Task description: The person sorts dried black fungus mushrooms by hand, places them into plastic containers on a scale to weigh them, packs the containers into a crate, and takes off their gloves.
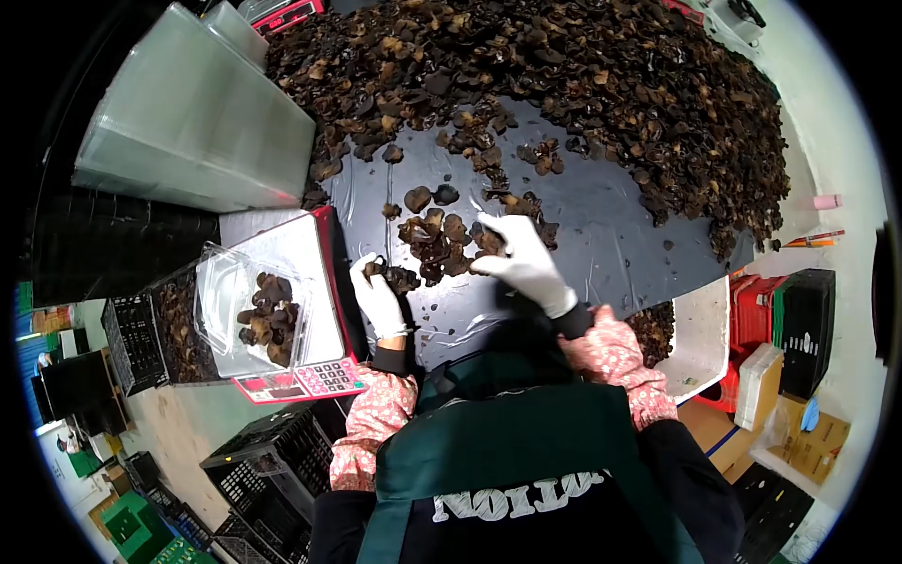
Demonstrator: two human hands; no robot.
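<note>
Both my hands wear white gloves. My left hand is closed on a small bunch of dark wood ear mushrooms, close to the scale's right edge. My right hand is open, thumb and fingers apart, beside brown wood ear mushrooms spread on the dark sheet. Its fingertips reach the pieces there; whether they touch is unclear. On the red and white digital scale, left of my left hand, sits an open clear plastic clamshell box with several mushrooms inside.
A large heap of wood ear mushrooms covers the far side of the table. Stacked clear clamshell boxes stand at the left. Black crates are below left. A white bin stands at the right, near red crates.
</note>
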